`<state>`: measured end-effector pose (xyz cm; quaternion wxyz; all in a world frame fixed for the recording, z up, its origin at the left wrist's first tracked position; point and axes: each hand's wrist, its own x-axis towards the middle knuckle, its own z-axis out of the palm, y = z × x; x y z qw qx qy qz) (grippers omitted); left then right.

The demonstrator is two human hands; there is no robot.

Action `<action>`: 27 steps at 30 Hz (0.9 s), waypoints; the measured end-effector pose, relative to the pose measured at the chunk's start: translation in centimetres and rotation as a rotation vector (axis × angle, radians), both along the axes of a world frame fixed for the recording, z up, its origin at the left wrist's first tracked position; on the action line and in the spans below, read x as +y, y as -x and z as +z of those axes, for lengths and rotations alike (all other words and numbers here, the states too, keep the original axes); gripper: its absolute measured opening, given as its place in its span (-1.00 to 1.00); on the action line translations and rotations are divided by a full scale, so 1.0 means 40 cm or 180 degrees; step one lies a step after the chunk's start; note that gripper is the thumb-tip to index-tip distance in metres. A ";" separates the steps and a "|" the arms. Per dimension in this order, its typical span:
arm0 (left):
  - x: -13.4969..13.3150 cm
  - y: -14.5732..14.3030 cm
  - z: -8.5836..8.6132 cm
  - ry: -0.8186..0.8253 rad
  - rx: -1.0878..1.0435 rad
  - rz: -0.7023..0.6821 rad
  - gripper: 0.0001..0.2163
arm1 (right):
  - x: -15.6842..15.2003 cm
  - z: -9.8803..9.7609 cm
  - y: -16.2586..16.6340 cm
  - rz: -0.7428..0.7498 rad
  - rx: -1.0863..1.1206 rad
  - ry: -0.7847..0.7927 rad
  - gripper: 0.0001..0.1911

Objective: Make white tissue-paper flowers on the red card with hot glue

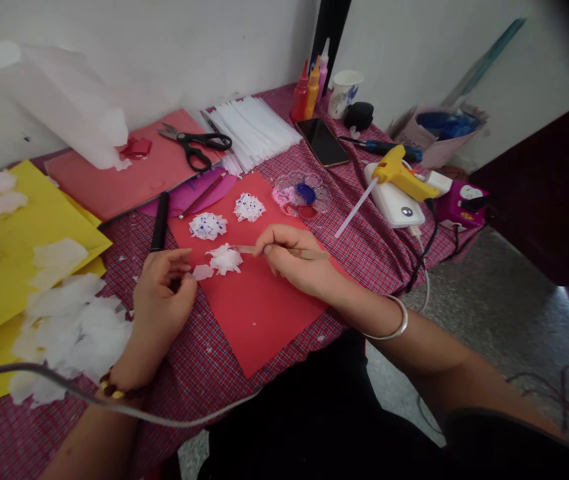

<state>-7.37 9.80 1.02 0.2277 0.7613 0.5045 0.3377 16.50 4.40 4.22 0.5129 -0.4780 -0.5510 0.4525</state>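
Just left of the paper flowers, my left hand (161, 293) is closed, thumb against fingers, on a small piece of white tissue paper (203, 272). My right hand (291, 257) pinches a thin pale stick (244, 249); its tip meets the edge of a plain white ruffled paper flower (226, 259). This flower rests on a red sheet (259, 307). Behind it on the same sheet are two blue-speckled white flowers, one on the left (208, 227) and one on the right (249, 207).
A clear palette (291, 183) holds blue, pink and red paint. At the right, a yellow glue gun (400, 172) lies on a white power bank (394, 200). Scissors (197, 143), white sticks (259, 127) and a phone (323, 141) lie behind. Tissue pieces (79, 327) lie left; a cable crosses in front.
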 end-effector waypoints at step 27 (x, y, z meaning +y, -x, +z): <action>0.024 0.016 0.012 -0.0435 0.0821 -0.0244 -0.88 | 0.043 -0.036 0.031 0.0389 0.0452 0.0967 -0.80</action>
